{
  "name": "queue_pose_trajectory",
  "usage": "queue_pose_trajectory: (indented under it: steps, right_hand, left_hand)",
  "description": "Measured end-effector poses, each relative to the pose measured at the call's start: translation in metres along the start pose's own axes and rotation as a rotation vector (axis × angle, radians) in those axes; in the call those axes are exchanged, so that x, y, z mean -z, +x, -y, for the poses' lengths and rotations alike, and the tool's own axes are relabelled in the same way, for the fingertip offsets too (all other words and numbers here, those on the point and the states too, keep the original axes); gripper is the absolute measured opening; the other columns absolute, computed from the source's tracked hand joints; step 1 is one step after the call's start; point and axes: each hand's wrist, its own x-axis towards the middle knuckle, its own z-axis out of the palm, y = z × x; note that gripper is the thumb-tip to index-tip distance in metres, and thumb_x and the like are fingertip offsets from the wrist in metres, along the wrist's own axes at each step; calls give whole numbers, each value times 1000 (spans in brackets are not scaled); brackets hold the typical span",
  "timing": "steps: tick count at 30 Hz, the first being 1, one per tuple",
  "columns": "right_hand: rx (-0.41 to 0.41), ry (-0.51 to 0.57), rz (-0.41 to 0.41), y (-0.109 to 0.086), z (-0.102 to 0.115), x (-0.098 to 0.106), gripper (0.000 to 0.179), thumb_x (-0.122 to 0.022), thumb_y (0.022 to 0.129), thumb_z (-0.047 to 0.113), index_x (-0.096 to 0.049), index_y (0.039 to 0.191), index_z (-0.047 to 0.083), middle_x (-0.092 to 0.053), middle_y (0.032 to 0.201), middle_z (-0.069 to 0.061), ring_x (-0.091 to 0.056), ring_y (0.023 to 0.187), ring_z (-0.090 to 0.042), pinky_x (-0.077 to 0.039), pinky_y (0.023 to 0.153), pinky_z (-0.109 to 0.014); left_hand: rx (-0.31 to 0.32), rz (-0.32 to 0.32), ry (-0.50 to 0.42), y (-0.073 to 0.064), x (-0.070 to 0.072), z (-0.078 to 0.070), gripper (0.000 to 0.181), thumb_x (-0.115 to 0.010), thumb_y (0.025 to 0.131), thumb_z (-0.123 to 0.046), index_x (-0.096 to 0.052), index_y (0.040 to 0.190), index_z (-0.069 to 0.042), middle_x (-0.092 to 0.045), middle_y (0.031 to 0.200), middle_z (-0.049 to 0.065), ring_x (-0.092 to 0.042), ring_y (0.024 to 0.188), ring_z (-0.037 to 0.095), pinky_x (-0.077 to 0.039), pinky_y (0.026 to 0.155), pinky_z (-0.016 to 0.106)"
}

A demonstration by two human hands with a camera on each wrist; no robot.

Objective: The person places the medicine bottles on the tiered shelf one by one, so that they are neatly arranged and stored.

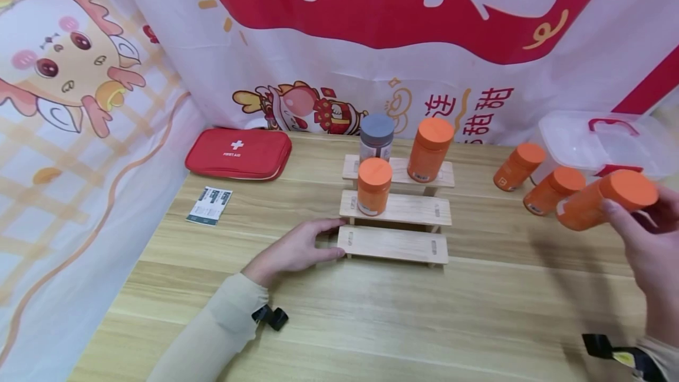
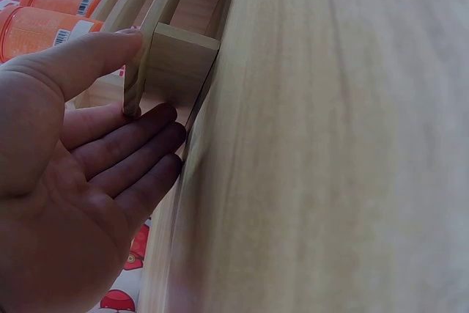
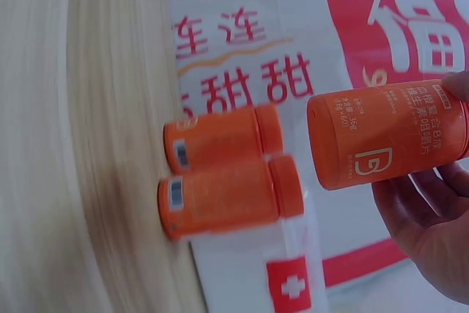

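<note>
My left hand (image 1: 297, 246) is at the left end of a three-step wooden rack (image 1: 392, 244). In the left wrist view, its thumb and index finger pinch the lowest step's end, the other fingers extended beside it. At the right, my right hand (image 1: 652, 234) holds an orange pill bottle (image 1: 589, 202) by its cap end, tilted above the table; its printed label faces the right wrist view. One orange bottle (image 1: 373, 187) stands on the middle step. The top step carries another orange bottle (image 1: 429, 151) and a grey-capped bottle (image 1: 376, 134), partly hidden.
Two more orange bottles (image 1: 518, 167) (image 1: 554, 190) stand on the table at the right, before a clear lidded box (image 1: 573, 140) with red clasps. A red first aid pouch (image 1: 239, 154) and a printed packet (image 1: 210, 206) lie at the left. Printed cloth (image 1: 318, 58) hangs behind.
</note>
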Motion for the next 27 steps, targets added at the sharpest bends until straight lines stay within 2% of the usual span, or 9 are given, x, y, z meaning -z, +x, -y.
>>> queue_pose_trajectory:
  steps: [2,4,8,10,14,18,27]
  right_hand:
    - [16,2,16,-1,5,-4,53,-69,101,-5,-61,151,10,-65,135,18,-59,121,-6,-48,101,-2]
    - [-25,-2,35,-2,11,-8,54,-69,101,-3,-61,152,14,-64,139,16,-58,124,-6,-48,101,-2]
    - [-160,-20,68,-4,24,-15,57,-71,103,5,-58,155,22,-61,141,16,-56,126,-6,-47,101,0]
    - [-178,-31,79,-5,29,-19,57,-73,102,7,-58,155,22,-62,138,17,-57,123,-6,-47,97,1]
    - [-129,-19,83,-9,35,-26,56,-77,98,4,-63,150,18,-65,131,15,-60,112,-5,-50,90,1]
    - [-54,12,99,-11,39,-32,55,-78,95,-2,-65,147,12,-67,127,13,-62,107,-7,-51,88,0]
    - [-34,94,133,-15,44,-45,58,-79,92,-6,-66,147,10,-72,128,9,-67,105,-8,-55,85,-4]
  left_hand:
    - [0,-1,2,0,0,0,71,-80,99,-31,-52,161,-12,-53,165,9,-46,157,29,-38,130,53]
    - [3,0,-1,0,1,1,71,-80,99,-31,-52,161,-12,-53,166,9,-45,157,28,-38,130,52]
    - [-4,-2,-3,0,0,2,71,-80,99,-31,-52,161,-12,-53,165,9,-46,157,29,-38,130,52]
    - [-8,-3,-2,0,0,2,71,-80,99,-31,-52,161,-12,-54,165,9,-46,156,29,-38,130,52]
    - [-10,-1,-7,0,0,2,71,-80,99,-31,-52,161,-11,-54,165,9,-46,157,29,-37,131,52]
    - [-6,1,-13,0,0,1,71,-80,99,-31,-52,161,-11,-53,165,9,-45,157,29,-37,131,53]
    - [-3,-1,-7,0,0,2,71,-80,99,-31,-52,161,-11,-53,166,10,-45,157,29,-37,131,53]
